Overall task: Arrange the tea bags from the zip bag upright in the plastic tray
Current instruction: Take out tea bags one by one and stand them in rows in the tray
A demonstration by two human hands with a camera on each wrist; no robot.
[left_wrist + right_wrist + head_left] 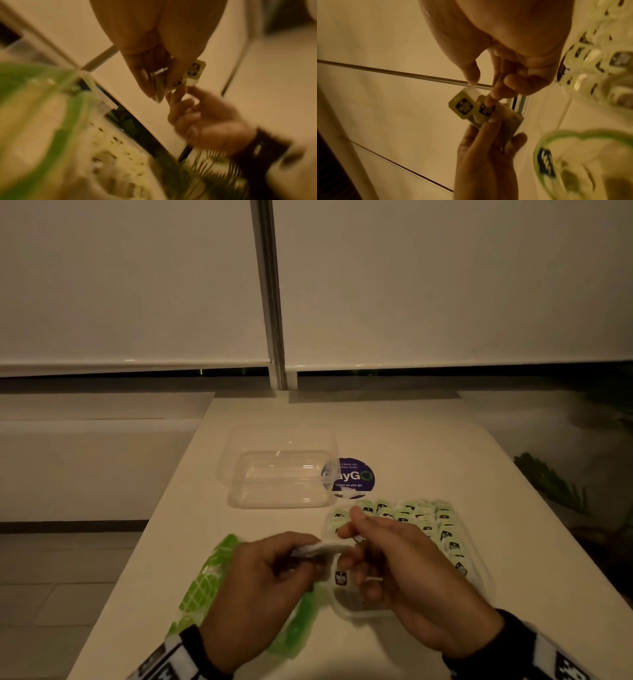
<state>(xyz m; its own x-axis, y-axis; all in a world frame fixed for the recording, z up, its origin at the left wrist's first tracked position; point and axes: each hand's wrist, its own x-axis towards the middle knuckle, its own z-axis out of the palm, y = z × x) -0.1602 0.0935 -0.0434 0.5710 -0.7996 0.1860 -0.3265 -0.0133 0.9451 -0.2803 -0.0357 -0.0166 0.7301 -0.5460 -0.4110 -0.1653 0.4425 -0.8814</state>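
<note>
My left hand (301, 559) grips a small stack of tea bags (325, 547) above the table, between the zip bag and the tray. A green tag (341, 578) hangs below the stack. My right hand (351, 530) meets it from the right, and its fingertips (489, 98) pinch at one tea bag (485, 108) of the stack. The green zip bag (212, 570) lies flat under my left wrist. The clear plastic tray (363, 614) sits at the right, and rows of tea bags (421, 518) stand upright in its far part. In the left wrist view the held tag (195, 70) shows beside my blurred right hand (188, 97).
A clear plastic lid (281, 474) lies on the white table (428, 446) behind my hands, partly over a round purple sticker (356, 477). The table's left edge runs close beside the zip bag. Dark plant leaves (555, 484) show off the right edge.
</note>
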